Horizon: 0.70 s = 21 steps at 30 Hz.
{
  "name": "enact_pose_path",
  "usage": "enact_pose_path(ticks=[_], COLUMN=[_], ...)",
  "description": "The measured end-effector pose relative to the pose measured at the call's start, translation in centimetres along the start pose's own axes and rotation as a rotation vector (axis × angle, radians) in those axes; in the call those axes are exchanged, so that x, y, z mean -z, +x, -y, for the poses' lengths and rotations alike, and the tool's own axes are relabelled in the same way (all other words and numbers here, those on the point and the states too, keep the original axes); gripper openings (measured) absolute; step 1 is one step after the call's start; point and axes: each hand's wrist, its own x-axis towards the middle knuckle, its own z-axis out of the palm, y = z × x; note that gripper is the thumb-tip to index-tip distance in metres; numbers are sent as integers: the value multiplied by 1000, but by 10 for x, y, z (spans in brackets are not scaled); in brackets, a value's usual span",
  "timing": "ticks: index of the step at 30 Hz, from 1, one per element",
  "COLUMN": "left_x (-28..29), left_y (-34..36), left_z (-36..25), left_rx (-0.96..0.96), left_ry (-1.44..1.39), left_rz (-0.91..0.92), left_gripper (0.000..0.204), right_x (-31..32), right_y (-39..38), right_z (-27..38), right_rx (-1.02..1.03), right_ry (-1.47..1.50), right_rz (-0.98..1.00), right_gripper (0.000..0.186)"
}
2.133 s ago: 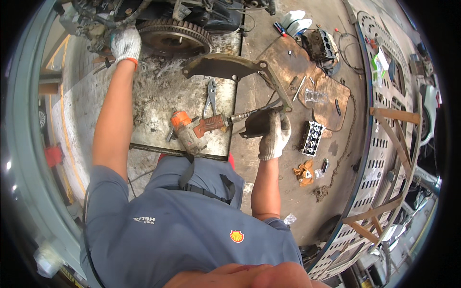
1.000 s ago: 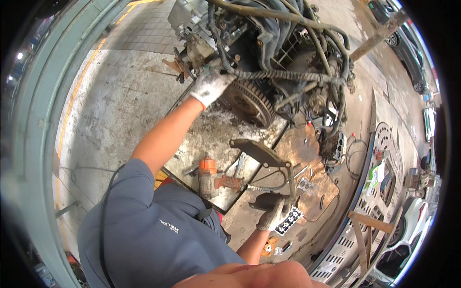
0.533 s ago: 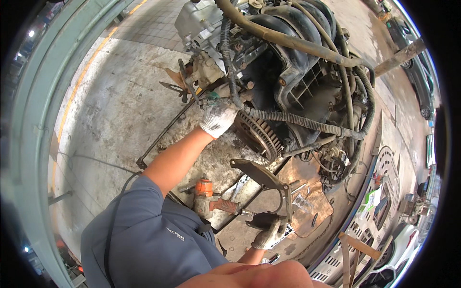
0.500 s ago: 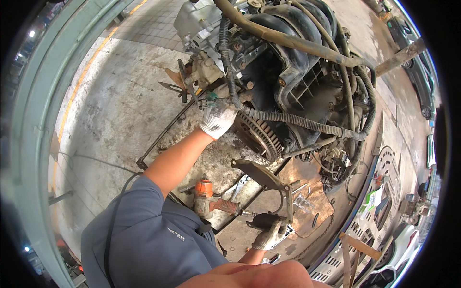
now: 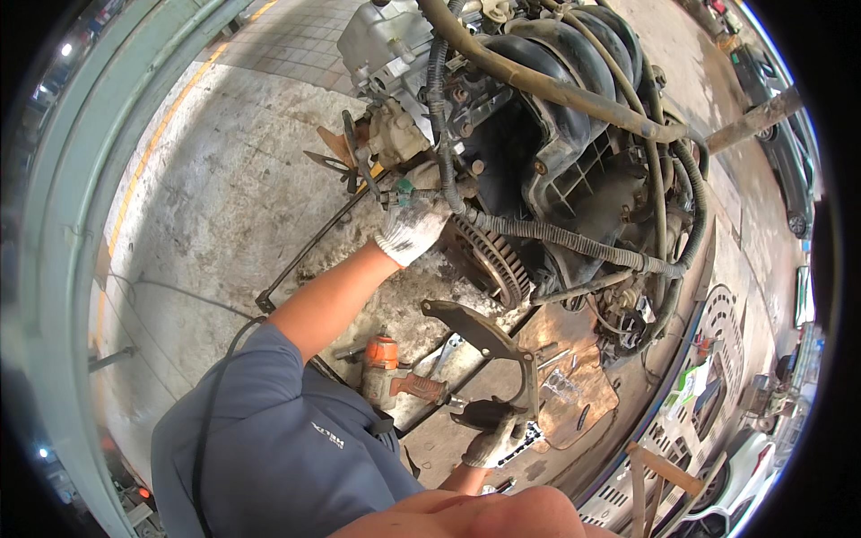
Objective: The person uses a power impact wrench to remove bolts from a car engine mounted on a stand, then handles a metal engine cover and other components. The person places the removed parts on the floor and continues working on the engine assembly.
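My right hand [image 5: 496, 443], in a white work glove, grips the lower end of a dark curved metal plate [image 5: 484, 327]. The plate has an open, ring-like middle and a broad arm pointing up to the left. My left hand [image 5: 414, 226], also gloved, reaches to the lower side of a large engine [image 5: 574, 108]. It is beside a corrugated hose [image 5: 435, 117] and just below a green connector [image 5: 404, 186]. Its fingertips are hidden among the parts there. A toothed flywheel-like disc [image 5: 491, 260] sits right of this hand, under the hose.
An orange and grey impact wrench [image 5: 386, 372] lies on the stained floor in front of me, with a wrench [image 5: 444, 354] beside it. A flattened piece of cardboard [image 5: 574, 377] lies at right. A slotted metal panel [image 5: 695, 394] and parked cars are farther right; a green post [image 5: 67, 224] stands left.
The metal plate in my right hand has shifted slightly to the left. The engine appears a little lower and more to the right in view. My left hand stays at the same spot on it.
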Motion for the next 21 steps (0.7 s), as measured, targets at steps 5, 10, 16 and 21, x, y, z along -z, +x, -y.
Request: enact_pose_path(ticks=[5,10,16,21], left_x=[12,19,15,6], left_y=[-4,15,13,18], left_z=[-1,-4,-13,-3], left_rx=[64,49,128,92], left_ry=[27,-19,52,16], left_rz=[148,109,127,136], left_gripper=[14,32,37,36], right_x=[8,-3,9,13], right_y=[12,14,20,12], right_z=[-9,-10,-8,-8], right_rx=[-6,-26,38,67], right_ry=[-8,-12,-44,-42], right_rz=[41,37,80,120], right_gripper=[36,38,56,50])
